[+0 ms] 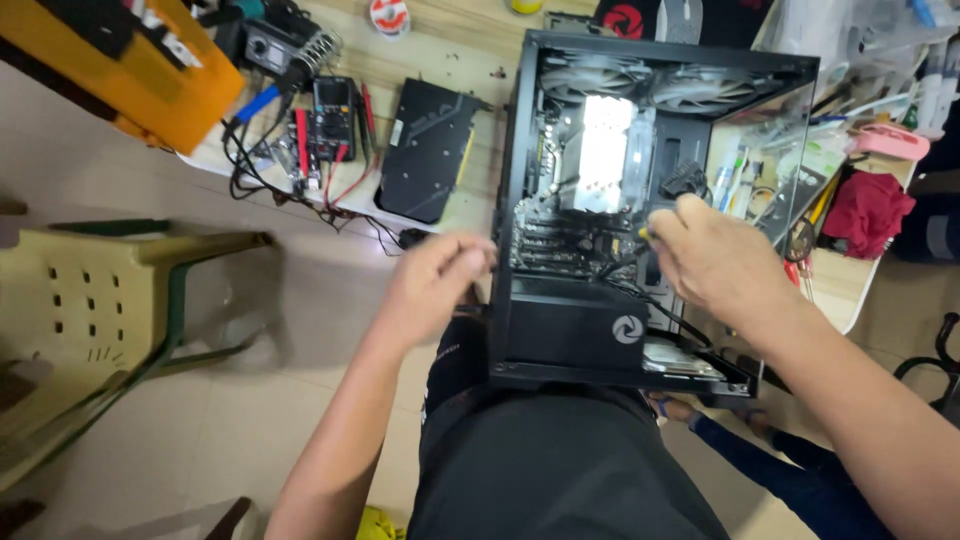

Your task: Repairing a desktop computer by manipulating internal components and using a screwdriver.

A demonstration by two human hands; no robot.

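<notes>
Black case [520, 200] open: your right hand [715, 262] pinches a small yellow-tipped tool [645, 234] inside; left hand [432, 282], loosely curled and empty, steadies the edge. Next needs careful aim.

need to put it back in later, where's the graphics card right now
In the head view the black graphics card lies flat on the wooden table, just left of the open computer case and right of the multimeter, beyond the left hand.

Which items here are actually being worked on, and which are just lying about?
In hand: open black computer case, left hand at its edge, right hand inside by the cooler.
Lying about: graphics card, multimeter, green plastic chair, red cloth.
</notes>
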